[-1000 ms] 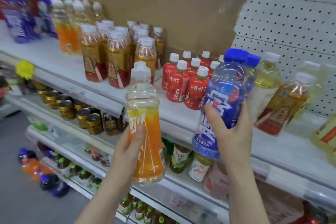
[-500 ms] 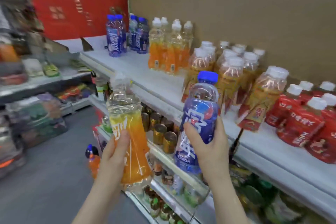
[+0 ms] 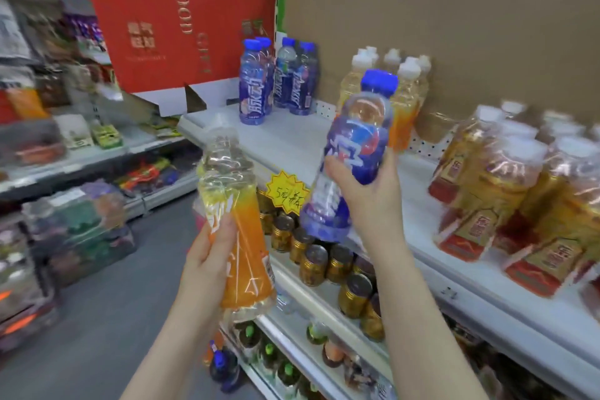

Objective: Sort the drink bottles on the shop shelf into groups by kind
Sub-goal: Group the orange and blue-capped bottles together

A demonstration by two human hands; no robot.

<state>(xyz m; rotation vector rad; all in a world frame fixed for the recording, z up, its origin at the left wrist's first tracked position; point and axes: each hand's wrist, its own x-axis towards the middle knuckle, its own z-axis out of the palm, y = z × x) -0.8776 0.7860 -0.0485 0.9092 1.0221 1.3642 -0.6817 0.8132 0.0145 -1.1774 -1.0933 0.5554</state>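
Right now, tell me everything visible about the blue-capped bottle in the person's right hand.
The blue-capped bottle is clear plastic with a blue screw cap, a clear shoulder and a purple-blue wrap label with white characters and a red patch. It tilts, cap up and to the right, held in the air before the top shelf. The right hand grips its middle from behind; nothing else touches it.

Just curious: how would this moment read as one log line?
left hand: holds orange bottle | right hand: holds blue bottle | both off shelf

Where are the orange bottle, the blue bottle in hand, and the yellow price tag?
orange bottle (image 3: 242,256): head view, on its orange label.
blue bottle (image 3: 352,153): head view, on its label.
yellow price tag (image 3: 287,193): head view, on its middle.
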